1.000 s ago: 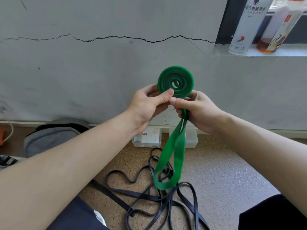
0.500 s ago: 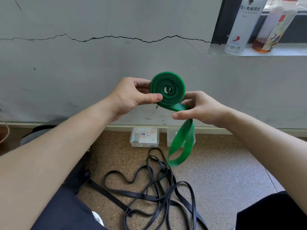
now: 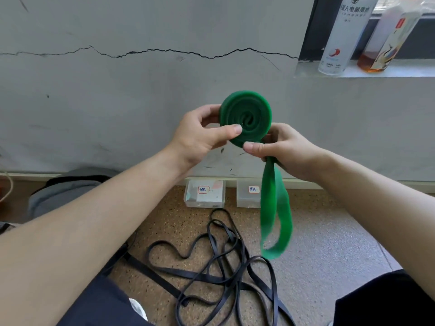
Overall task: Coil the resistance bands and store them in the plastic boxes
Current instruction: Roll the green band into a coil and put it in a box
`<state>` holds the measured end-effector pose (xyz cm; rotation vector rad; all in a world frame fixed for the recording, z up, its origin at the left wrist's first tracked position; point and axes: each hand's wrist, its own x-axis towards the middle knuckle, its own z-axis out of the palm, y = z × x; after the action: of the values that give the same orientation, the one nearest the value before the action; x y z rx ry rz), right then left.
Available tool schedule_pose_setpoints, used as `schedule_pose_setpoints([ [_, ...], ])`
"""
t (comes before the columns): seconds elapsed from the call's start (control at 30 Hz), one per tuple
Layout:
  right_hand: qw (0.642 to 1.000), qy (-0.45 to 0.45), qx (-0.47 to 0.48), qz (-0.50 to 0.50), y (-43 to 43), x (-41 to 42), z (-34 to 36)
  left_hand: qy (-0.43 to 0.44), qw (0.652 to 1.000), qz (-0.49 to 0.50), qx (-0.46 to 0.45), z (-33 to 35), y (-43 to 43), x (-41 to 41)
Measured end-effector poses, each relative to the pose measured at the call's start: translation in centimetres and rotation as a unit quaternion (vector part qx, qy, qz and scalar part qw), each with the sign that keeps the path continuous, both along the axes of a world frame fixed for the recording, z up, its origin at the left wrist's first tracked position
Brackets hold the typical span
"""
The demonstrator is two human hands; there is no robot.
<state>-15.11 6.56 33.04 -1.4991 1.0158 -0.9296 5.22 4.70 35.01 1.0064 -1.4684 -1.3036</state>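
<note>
A green resistance band (image 3: 246,117) is wound into a flat coil held up in front of the wall. My left hand (image 3: 202,135) pinches the coil, thumb on its face and fingers behind. My right hand (image 3: 286,150) grips the band just below the coil, and the loose green tail (image 3: 275,215) hangs down in a loop. Black resistance bands (image 3: 219,269) lie tangled on the floor below. Two clear plastic boxes stand against the wall: the left box (image 3: 204,194) with a red-framed label, the right box (image 3: 248,194) partly hidden by the green tail.
A grey bag (image 3: 63,191) lies on the floor at the left by the wall. Two bottles (image 3: 341,36) stand on a ledge at the upper right. My dark-clothed knees (image 3: 386,302) fill the lower corners. The floor is speckled brown.
The coil has turned and grown by another wrap. The hanging green tail is shorter and has swung right. My right hand has moved back up under the coil and closed on the band.
</note>
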Motion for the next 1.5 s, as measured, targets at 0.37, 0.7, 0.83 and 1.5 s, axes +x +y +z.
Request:
schedule_pose_setpoints([
  [0.37, 0.999, -0.044, 0.018, 0.005, 0.3, 1.4, -0.7, 0.094, 0.993, -0.007, 0.075, 0.7, 0.4, -0.8],
  [0.7, 0.99, 0.139, 0.012, 0.035, 0.1, -1.3, 0.6, -0.031, 0.995, -0.093, 0.014, 2.1, -0.3, 1.6],
  [0.83, 0.992, 0.125, 0.003, 0.001, 0.1, -1.9, 1.1, -0.128, 0.982, -0.14, -0.019, 2.9, -0.6, 2.3],
  [1.5, 0.995, -0.06, 0.013, -0.074, 0.7, 2.6, 0.5, 0.108, 0.992, 0.017, 0.064, 1.0, 0.7, -1.2],
])
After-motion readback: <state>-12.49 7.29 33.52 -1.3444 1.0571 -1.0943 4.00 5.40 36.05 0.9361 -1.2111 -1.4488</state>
